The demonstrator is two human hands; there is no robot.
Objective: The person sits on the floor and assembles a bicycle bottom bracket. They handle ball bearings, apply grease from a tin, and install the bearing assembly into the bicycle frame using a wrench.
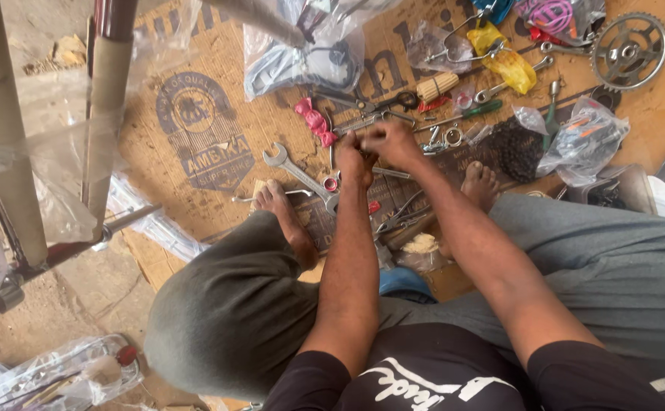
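Head view: both hands are brought together over the middle of the cardboard sheet [195, 190], the left hand [354, 156] and right hand [393, 143] pinched shut on a small part too tiny to identify. A wrench [299, 173] is laid just left of them, pliers [382, 103] toward the far edge.

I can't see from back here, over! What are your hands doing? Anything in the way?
Left hand and right hand pinched together on something small, hidden by fingers. Wrench lies beside left hand on cardboard. Tools and plastic bags crowd around.
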